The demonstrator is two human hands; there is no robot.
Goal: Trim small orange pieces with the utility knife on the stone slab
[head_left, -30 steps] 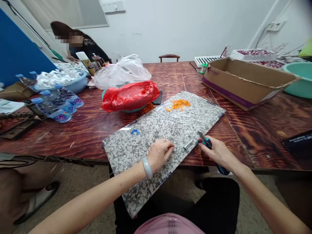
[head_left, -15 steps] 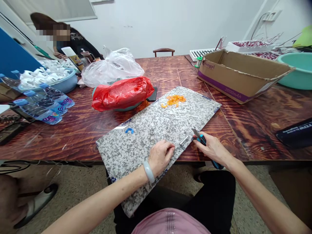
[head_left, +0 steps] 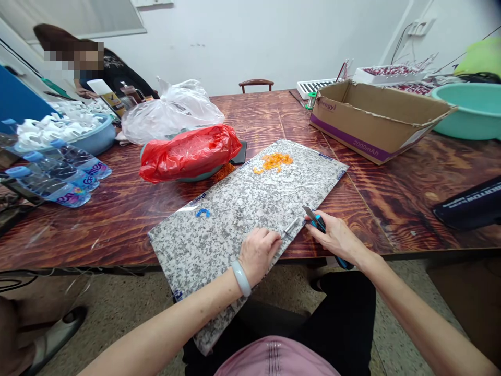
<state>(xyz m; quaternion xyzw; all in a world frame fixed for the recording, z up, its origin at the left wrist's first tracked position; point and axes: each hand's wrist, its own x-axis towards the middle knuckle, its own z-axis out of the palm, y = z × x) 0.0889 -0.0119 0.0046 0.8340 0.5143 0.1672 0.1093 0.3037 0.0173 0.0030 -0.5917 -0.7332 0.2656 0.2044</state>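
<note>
A blue-and-black utility knife (head_left: 320, 224), blade bared, slants in the right hand (head_left: 334, 235) at the near long edge of the speckled board (head_left: 211, 245). A silver cylinder (head_left: 291, 225) lies just inside that edge.

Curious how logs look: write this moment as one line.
right hand: holding utility knife | left hand: over speckled board | metal tube: between hands

We see a metal-bladed cutter (head_left: 319, 223), a shiny tube (head_left: 291, 226), probably metal, a smooth slab (head_left: 211, 240) and a glossy, grained wooden table (head_left: 121, 222)
</note>
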